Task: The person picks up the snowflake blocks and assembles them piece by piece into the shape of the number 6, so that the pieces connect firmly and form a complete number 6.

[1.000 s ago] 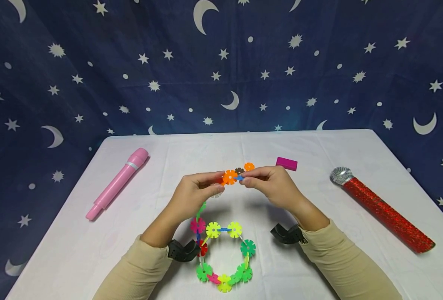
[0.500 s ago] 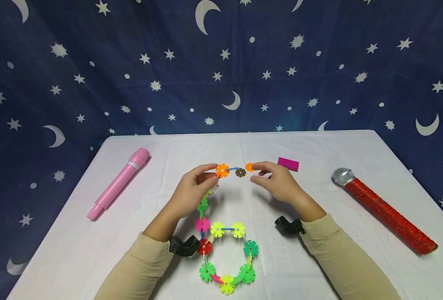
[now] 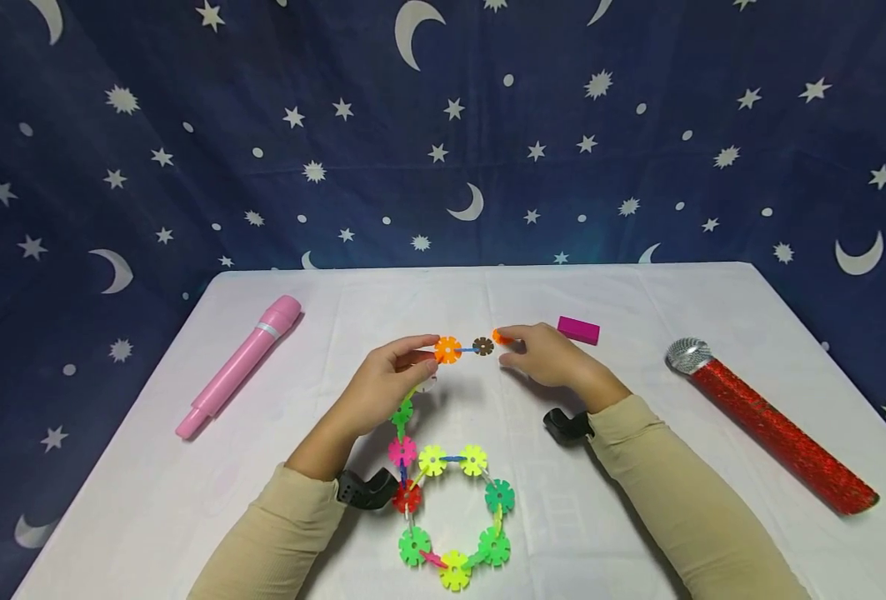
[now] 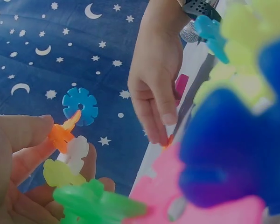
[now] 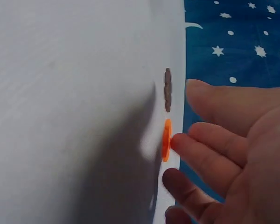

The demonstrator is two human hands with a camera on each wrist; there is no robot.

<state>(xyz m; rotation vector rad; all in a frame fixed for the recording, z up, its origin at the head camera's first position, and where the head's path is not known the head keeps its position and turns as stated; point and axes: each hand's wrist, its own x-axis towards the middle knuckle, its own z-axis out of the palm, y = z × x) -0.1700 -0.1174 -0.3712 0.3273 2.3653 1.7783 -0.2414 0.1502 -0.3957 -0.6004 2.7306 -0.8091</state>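
My left hand [image 3: 382, 383] pinches an orange notched disc [image 3: 448, 350] at the upper end of a chain of snowflake building discs. Slotted into that disc is a blue disc [image 4: 80, 106], seen nearly edge-on in the head view. From the left hand the chain runs through white, yellow and green [image 3: 402, 411] discs to pink [image 3: 402, 451] and red ones, then joins a ring whose green disc [image 3: 499, 496] lies at the right. My right hand [image 3: 548, 354] has its fingertips right at a loose orange disc [image 5: 166, 141] on the table. Beside that lies a brown disc [image 5: 168, 90].
A magenta block [image 3: 578, 330] lies just behind the right hand. The pink toy microphone [image 3: 240, 365] is at the left, a red glitter microphone [image 3: 776, 429] at the right. A starry cloth [image 3: 367, 125] hangs behind the white table [image 3: 262, 492].
The left hand has drawn back slightly left with the blue disc joined to its orange one. My right hand has let go of the blue disc and moved to the loose orange disc.
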